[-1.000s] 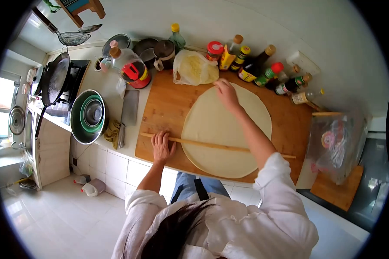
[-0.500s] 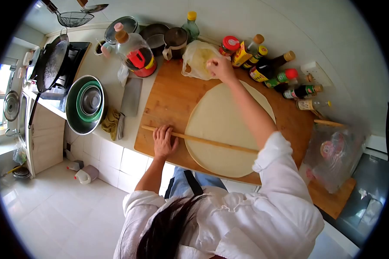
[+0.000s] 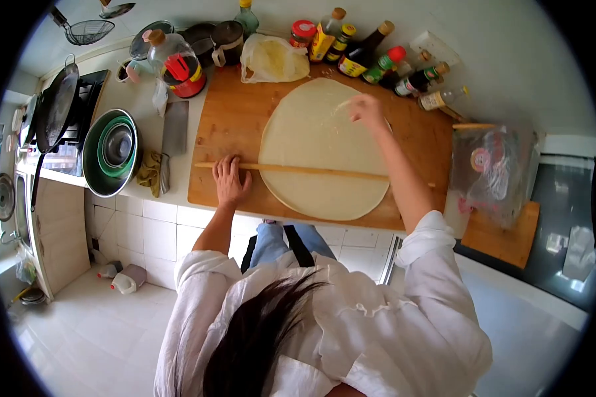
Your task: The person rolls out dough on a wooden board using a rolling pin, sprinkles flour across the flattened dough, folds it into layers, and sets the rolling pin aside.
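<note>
On the board [image 3: 225, 119], one dough sheet [image 3: 321, 149] nearly meets the six-o'clock edge, crossed by one rolling pin [image 3: 311, 171], the left hand [image 3: 230, 182] draped unclenched across it at eight. Bare wood opens at ten; at one, the right hand [image 3: 366, 110] curls, its grip too blurred for me to tell. Beyond, at eleven, sits one plastic bag [image 3: 271, 61].

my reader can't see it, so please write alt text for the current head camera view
A person's right hand, blurred, is above the far right part of a large, round dough sheet on a wooden board. The left hand rests on a thin rolling pin lying across the dough sheet; bottles stand along the far side.
</note>
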`<state>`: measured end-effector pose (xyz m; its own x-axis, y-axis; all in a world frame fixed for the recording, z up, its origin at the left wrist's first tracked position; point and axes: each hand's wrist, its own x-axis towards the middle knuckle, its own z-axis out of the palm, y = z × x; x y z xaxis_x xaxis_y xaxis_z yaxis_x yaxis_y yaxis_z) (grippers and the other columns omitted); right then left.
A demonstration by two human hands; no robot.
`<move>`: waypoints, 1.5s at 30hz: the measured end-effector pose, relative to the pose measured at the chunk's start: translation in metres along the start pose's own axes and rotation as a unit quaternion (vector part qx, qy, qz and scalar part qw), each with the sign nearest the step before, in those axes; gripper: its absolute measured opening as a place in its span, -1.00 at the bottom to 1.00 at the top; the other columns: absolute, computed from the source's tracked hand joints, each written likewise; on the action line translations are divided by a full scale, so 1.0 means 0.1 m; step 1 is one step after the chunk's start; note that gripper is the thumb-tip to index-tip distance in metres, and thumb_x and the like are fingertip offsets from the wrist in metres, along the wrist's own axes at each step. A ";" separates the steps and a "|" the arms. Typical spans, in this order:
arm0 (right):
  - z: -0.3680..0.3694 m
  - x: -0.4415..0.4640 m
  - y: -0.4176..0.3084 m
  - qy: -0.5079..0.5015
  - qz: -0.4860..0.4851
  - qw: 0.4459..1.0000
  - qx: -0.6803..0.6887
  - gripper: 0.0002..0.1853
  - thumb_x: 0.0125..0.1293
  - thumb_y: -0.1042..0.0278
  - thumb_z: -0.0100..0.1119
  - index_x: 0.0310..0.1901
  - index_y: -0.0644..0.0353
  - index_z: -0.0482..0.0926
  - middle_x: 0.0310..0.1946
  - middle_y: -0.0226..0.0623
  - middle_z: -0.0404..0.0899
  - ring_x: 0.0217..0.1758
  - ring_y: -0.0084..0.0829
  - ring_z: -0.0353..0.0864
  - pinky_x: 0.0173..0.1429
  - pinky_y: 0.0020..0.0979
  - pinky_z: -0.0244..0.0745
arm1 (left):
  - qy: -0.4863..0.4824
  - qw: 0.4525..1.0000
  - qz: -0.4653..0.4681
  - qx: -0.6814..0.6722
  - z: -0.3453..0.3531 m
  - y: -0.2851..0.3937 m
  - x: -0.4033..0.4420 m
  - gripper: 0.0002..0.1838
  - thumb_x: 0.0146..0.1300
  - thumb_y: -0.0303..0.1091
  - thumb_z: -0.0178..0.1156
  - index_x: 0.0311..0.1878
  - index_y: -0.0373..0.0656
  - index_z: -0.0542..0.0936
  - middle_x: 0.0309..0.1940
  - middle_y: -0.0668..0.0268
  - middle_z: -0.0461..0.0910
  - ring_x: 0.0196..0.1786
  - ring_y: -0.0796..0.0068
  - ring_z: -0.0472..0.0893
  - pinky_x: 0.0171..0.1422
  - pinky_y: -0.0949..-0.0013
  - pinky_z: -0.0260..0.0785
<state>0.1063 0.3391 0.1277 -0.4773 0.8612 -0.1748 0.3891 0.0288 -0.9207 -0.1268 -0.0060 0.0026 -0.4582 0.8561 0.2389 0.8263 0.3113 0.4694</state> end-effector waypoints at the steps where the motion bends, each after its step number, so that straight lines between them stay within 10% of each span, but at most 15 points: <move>1: -0.29 -0.01 0.26 -0.059 0.022 0.989 -0.131 -0.96 0.20 0.51 0.22 -0.33 0.27 0.60 -0.52 -0.38 0.57 -0.54 -0.54 0.56 -0.43 -0.47 0.53 | -0.001 1.000 0.004 0.002 0.00 0.00 -0.01 -0.45 0.12 -0.21 0.24 0.19 -0.16 0.43 0.22 0.12 0.38 0.36 0.08 0.28 0.51 -0.03 -0.06; 7: -1.13 -1.05 0.75 -0.038 0.104 0.975 -0.194 -0.92 0.19 0.52 0.20 -0.45 0.25 0.56 -0.58 -0.41 0.54 -0.50 -0.55 0.56 -0.42 -0.47 0.51 | 0.082 0.996 -0.025 -0.007 0.06 0.14 -0.16 -0.46 0.11 -0.37 0.24 0.21 -0.12 0.43 0.26 0.04 0.32 0.33 0.01 0.28 0.43 -0.03 0.08; 12: -0.30 -1.37 0.29 -0.114 0.108 0.988 -0.015 -0.88 0.26 0.49 0.14 -0.43 0.27 0.51 -0.56 -0.42 0.51 -0.47 -0.55 0.56 -0.38 -0.48 0.50 | 0.173 0.944 -0.210 -0.187 0.40 0.53 -0.46 -0.50 0.14 -0.54 0.23 0.19 -0.24 0.40 0.14 0.06 0.43 0.18 0.14 0.43 0.30 0.17 0.29; 14: -0.19 -1.46 0.27 -0.149 0.118 0.982 -0.022 -0.87 0.28 0.49 0.12 -0.43 0.27 0.49 -0.55 -0.42 0.50 -0.47 -0.55 0.56 -0.38 -0.47 0.50 | 0.129 0.722 -0.386 -0.559 0.60 0.67 -0.63 -0.59 0.18 -0.50 0.25 0.12 -0.31 0.47 -0.10 0.19 0.59 -0.09 0.40 0.55 0.05 0.35 0.41; 16: -0.26 -1.48 0.32 0.039 0.062 0.997 0.015 -0.86 0.28 0.47 0.12 -0.44 0.26 0.48 -0.58 -0.43 0.47 -0.48 -0.54 0.57 -0.38 -0.47 0.51 | 0.074 0.697 -0.421 -0.576 0.63 0.82 -0.70 -0.60 0.18 -0.52 0.24 0.10 -0.34 0.48 -0.18 0.26 0.61 -0.12 0.45 0.56 0.04 0.38 0.41; 17: -0.43 -1.44 0.73 -0.049 0.104 0.975 -0.188 -0.89 0.26 0.46 0.14 -0.41 0.25 0.54 -0.58 -0.42 0.50 -0.49 -0.54 0.57 -0.39 -0.46 0.52 | 0.024 0.666 -0.452 -0.593 0.64 0.87 -0.70 -0.62 0.18 -0.54 0.22 0.08 -0.37 0.48 -0.27 0.33 0.62 -0.15 0.50 0.57 0.02 0.41 0.41; 22: -0.69 -1.90 0.96 0.020 0.209 0.976 -0.064 -0.92 0.24 0.46 0.15 -0.37 0.25 0.59 -0.54 -0.38 0.57 -0.50 -0.54 0.57 -0.39 -0.45 0.50 | 0.064 0.733 -0.356 -0.577 0.51 1.13 -0.67 -0.58 0.14 -0.60 0.25 0.10 -0.29 0.46 -0.04 0.18 0.59 0.07 0.24 0.58 0.18 0.30 0.41; 24: -0.64 -1.92 0.90 0.027 0.242 0.964 -0.107 -0.92 0.25 0.48 0.15 -0.35 0.25 0.60 -0.52 -0.38 0.60 -0.49 -0.53 0.58 -0.38 -0.45 0.50 | 0.111 0.970 -0.125 -0.175 0.33 1.00 -0.55 -0.47 0.06 -0.56 0.30 0.16 -0.20 0.46 -0.03 0.14 0.58 0.18 0.11 0.49 0.32 0.13 0.28; 26: -0.61 -1.84 0.91 0.061 0.107 0.979 0.165 -0.96 0.27 0.56 0.13 -0.28 0.29 0.57 -0.43 -0.33 0.60 -0.40 -0.49 0.63 -0.32 -0.46 0.55 | 0.044 0.987 -0.104 -0.116 0.28 0.84 -0.34 -0.48 0.06 -0.52 0.29 0.15 -0.17 0.47 -0.02 0.13 0.57 0.20 0.10 0.46 0.35 0.07 0.21; 31: -0.62 -1.60 1.18 -0.013 0.147 0.987 0.067 -0.91 0.34 0.52 0.12 -0.18 0.30 0.59 -0.37 -0.34 0.62 -0.30 -0.47 0.69 -0.17 -0.43 0.63 | -0.025 0.996 0.082 0.022 0.20 0.30 -0.18 -0.64 0.12 -0.44 0.18 0.04 -0.11 0.55 -0.05 0.21 0.54 0.07 0.14 0.47 0.29 0.01 0.16; 34: -0.82 -1.35 1.85 0.158 0.126 0.974 0.102 -0.77 0.40 0.38 0.08 -0.03 0.32 0.59 -0.17 -0.13 0.67 -0.14 -0.27 0.70 0.00 -0.30 0.62 | -0.073 0.990 0.114 0.026 0.12 0.23 -0.16 -0.67 0.05 -0.45 0.19 -0.05 -0.11 0.58 -0.15 0.19 0.51 0.01 0.11 0.45 0.25 0.00 0.17; 37: -0.79 -0.83 2.43 0.308 0.018 0.912 -0.271 -0.51 0.44 0.15 -0.03 0.22 0.36 0.46 0.21 0.08 0.49 0.28 -0.08 0.49 0.34 -0.06 0.37 | -0.081 0.990 0.114 0.011 0.11 0.22 -0.22 -0.72 0.03 -0.46 0.19 -0.12 -0.10 0.59 -0.22 0.19 0.45 -0.04 0.09 0.43 0.23 -0.03 0.17; 39: -0.15 -0.55 1.76 0.316 0.141 0.789 -0.508 -0.33 0.44 -0.02 -0.16 0.38 0.39 0.27 0.46 0.13 0.15 0.56 -0.04 0.06 0.56 0.04 -0.11 | -0.057 0.990 0.126 0.016 0.14 0.21 -0.29 -0.72 0.03 -0.45 0.19 -0.13 -0.08 0.60 -0.22 0.19 0.44 -0.03 0.11 0.43 0.25 -0.03 0.16; 42: 0.98 0.07 1.45 0.159 -0.017 0.908 -0.387 -0.30 0.36 0.09 -0.10 0.42 0.40 0.15 0.48 0.09 0.10 0.58 -0.06 -0.01 0.59 0.05 -0.27 | -0.045 0.992 0.115 0.024 0.18 0.27 -0.31 -0.69 0.04 -0.42 0.18 -0.08 -0.07 0.59 -0.13 0.20 0.47 0.00 0.14 0.43 0.29 -0.02 0.14; 45: 1.65 -0.46 1.16 -0.068 -0.352 0.840 -0.407 -0.26 0.31 -0.05 0.09 0.42 0.21 0.24 0.47 -0.15 0.19 0.57 -0.19 0.05 0.58 0.07 -0.22 | -0.054 0.994 0.084 0.042 0.20 0.31 -0.35 -0.62 0.04 -0.44 0.14 0.00 -0.08 0.54 -0.03 0.22 0.49 0.08 0.14 0.43 0.32 -0.03 0.12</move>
<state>0.0436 0.2191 -0.0284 -0.8792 0.4210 0.2231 0.3565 0.8919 -0.2783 -0.0781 -0.0182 -0.0083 -0.2782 0.9367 0.2129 0.9147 0.1906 0.3564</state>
